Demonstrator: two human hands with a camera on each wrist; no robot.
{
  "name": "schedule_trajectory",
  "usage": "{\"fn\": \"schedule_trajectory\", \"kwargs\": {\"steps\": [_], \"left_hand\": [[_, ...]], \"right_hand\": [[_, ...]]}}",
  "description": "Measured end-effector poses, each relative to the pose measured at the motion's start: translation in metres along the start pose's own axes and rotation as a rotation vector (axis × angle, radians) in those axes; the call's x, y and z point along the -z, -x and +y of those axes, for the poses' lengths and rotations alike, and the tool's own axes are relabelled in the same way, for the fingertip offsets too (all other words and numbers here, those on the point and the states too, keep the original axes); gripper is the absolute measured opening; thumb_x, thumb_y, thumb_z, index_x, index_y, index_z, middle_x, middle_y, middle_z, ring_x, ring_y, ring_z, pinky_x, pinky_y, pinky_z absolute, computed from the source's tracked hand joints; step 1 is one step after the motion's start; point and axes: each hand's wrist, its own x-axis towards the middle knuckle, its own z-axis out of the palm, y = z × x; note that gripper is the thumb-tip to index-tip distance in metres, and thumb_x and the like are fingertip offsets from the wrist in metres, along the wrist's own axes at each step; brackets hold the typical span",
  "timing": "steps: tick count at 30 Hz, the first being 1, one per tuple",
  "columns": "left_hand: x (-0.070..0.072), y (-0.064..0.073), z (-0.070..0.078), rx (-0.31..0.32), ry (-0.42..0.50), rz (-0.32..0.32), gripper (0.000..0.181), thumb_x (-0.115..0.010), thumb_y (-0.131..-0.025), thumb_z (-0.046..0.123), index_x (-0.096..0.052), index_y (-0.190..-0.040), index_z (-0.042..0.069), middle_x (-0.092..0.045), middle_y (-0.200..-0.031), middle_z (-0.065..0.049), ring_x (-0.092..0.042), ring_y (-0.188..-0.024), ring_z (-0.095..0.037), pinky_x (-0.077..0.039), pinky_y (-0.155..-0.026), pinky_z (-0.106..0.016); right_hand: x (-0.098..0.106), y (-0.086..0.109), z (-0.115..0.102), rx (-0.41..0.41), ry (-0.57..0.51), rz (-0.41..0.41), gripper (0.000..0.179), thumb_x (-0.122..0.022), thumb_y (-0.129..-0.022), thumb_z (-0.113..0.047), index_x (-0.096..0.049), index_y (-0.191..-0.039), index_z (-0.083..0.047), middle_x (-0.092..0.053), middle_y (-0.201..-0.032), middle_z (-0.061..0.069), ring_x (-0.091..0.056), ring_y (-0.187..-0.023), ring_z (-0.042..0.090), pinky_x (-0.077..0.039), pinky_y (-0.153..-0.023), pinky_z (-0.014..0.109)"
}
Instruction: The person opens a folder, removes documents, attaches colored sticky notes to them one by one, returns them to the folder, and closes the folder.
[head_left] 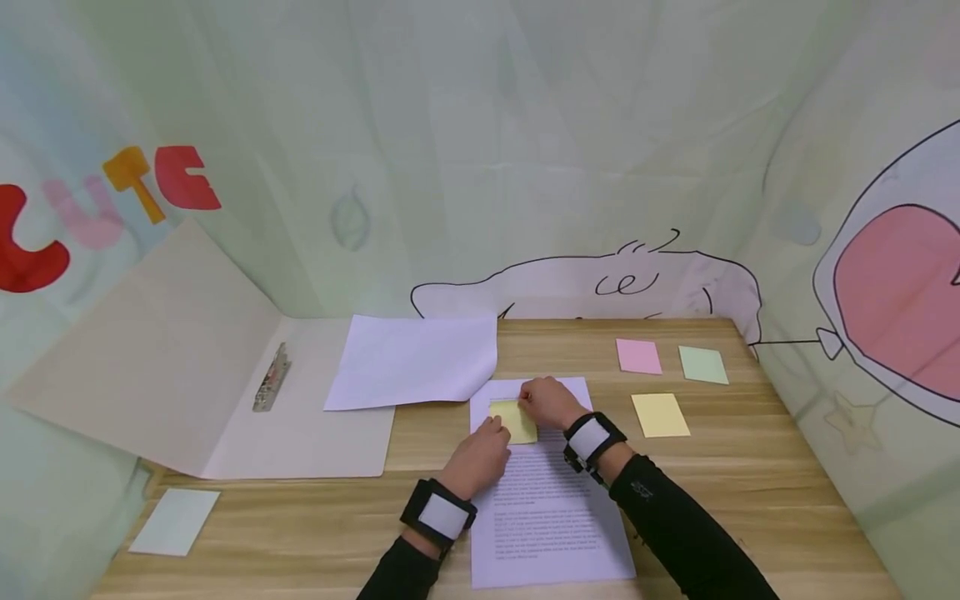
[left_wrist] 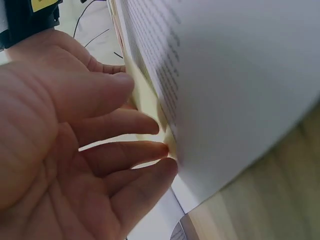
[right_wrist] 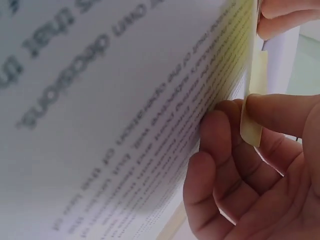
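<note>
A yellow sticky note [head_left: 517, 423] lies over the upper part of a printed sheet [head_left: 551, 517]. My right hand [head_left: 553, 403] pinches the note's right edge between thumb and fingers. In the right wrist view, that edge of the note [right_wrist: 255, 122] stands slightly off the page. At the note's lower left is my left hand [head_left: 477, 457]; its fingertips touch the note and the page beside it. Seen from the left wrist, the left fingers [left_wrist: 140, 125] are fairly straight, the thumb apart from them. Much of the note is hidden in both wrist views.
Pink [head_left: 639, 356], green [head_left: 703, 365] and second yellow [head_left: 661, 415] notes lie on the right. An opened folder [head_left: 307, 450] with a metal clip [head_left: 272, 379] stands left, partly under a blank curled sheet [head_left: 420, 362]. A pale card [head_left: 175, 522] lies front left on the wooden table [head_left: 322, 525].
</note>
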Motion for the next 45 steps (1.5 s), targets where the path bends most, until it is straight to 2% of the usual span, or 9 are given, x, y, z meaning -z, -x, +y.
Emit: {"fn": "schedule_trajectory", "kwargs": {"steps": [3, 5, 9, 12, 18, 24, 29, 37, 45], "left_hand": [[-0.001, 0.000, 0.000, -0.003, 0.003, 0.005, 0.013, -0.063, -0.088, 0.012, -0.065, -0.088, -0.001, -0.053, -0.092, -0.011, -0.051, -0.093, -0.026, -0.048, -0.080, -0.033], [-0.001, 0.000, 0.001, 0.003, 0.006, 0.004, 0.015, -0.063, -0.087, 0.013, -0.065, -0.088, -0.002, -0.054, -0.095, -0.013, -0.052, -0.097, -0.027, -0.048, -0.081, -0.034], [-0.001, -0.001, 0.002, 0.033, 0.029, -0.030, 0.019, -0.063, -0.088, 0.014, -0.066, -0.094, -0.004, -0.056, -0.105, -0.017, -0.051, -0.109, -0.031, -0.049, -0.085, -0.037], [-0.001, -0.001, 0.003, 0.043, 0.034, -0.048, 0.020, -0.062, -0.089, 0.014, -0.066, -0.096, -0.004, -0.056, -0.109, -0.019, -0.051, -0.112, -0.032, -0.048, -0.087, -0.038], [0.001, -0.003, 0.003, 0.025, 0.017, -0.026, 0.016, -0.063, -0.088, 0.013, -0.067, -0.088, -0.002, -0.057, -0.099, -0.015, -0.052, -0.099, -0.027, -0.049, -0.081, -0.035], [-0.001, -0.004, 0.005, 0.016, -0.011, 0.010, 0.016, -0.065, -0.085, 0.014, -0.067, -0.084, -0.002, -0.059, -0.101, -0.018, -0.053, -0.101, -0.029, -0.051, -0.077, -0.036], [-0.001, -0.004, 0.007, 0.034, -0.007, 0.005, 0.017, -0.065, -0.086, 0.014, -0.068, -0.084, -0.002, -0.059, -0.102, -0.019, -0.052, -0.105, -0.031, -0.051, -0.079, -0.037], [0.001, -0.006, 0.010, 0.072, 0.013, -0.037, 0.021, -0.064, -0.088, 0.016, -0.067, -0.086, -0.004, -0.058, -0.106, -0.020, -0.050, -0.105, -0.030, -0.051, -0.077, -0.037], [0.001, -0.007, 0.012, 0.098, 0.046, -0.043, 0.024, -0.065, -0.087, 0.019, -0.068, -0.087, -0.005, -0.058, -0.107, -0.022, -0.051, -0.102, -0.029, -0.051, -0.075, -0.038]], "right_hand": [[-0.002, -0.001, -0.003, -0.024, 0.044, 0.007, 0.013, -0.061, -0.090, -0.015, -0.069, -0.081, -0.009, -0.061, -0.069, -0.002, -0.050, -0.058, 0.011, -0.041, -0.054, 0.026], [-0.003, -0.002, -0.005, -0.043, 0.073, 0.023, 0.016, -0.062, -0.088, -0.017, -0.066, -0.074, -0.009, -0.058, -0.064, -0.002, -0.048, -0.056, 0.012, -0.039, -0.051, 0.027], [-0.007, -0.004, -0.009, -0.099, 0.116, 0.057, 0.028, -0.068, -0.082, -0.024, -0.057, -0.060, -0.011, -0.051, -0.056, -0.002, -0.045, -0.052, 0.015, -0.035, -0.047, 0.028], [-0.010, -0.006, -0.011, -0.131, 0.146, 0.077, 0.037, -0.072, -0.079, -0.033, -0.052, -0.055, -0.012, -0.049, -0.055, 0.000, -0.045, -0.052, 0.016, -0.035, -0.045, 0.030], [-0.011, -0.009, -0.018, -0.220, 0.169, 0.100, 0.046, -0.075, -0.073, -0.046, -0.053, -0.055, -0.010, -0.053, -0.060, 0.005, -0.049, -0.054, 0.017, -0.041, -0.045, 0.033], [-0.015, -0.015, -0.020, -0.319, 0.173, 0.075, 0.055, -0.071, -0.072, -0.059, -0.050, -0.053, -0.012, -0.049, -0.058, 0.003, -0.046, -0.051, 0.015, -0.036, -0.042, 0.029], [-0.017, -0.019, -0.023, -0.351, 0.191, 0.060, 0.060, -0.066, -0.072, -0.067, -0.050, -0.052, -0.012, -0.045, -0.054, 0.001, -0.043, -0.049, 0.013, -0.032, -0.041, 0.028], [-0.017, -0.027, -0.021, -0.394, 0.177, -0.015, 0.062, -0.061, -0.072, -0.071, -0.059, -0.057, -0.011, -0.050, -0.057, 0.002, -0.046, -0.052, 0.014, -0.034, -0.043, 0.027], [-0.013, -0.028, -0.016, -0.402, 0.109, -0.027, 0.057, -0.064, -0.074, -0.066, -0.059, -0.060, -0.010, -0.050, -0.059, 0.002, -0.046, -0.051, 0.014, -0.036, -0.043, 0.027]]}}
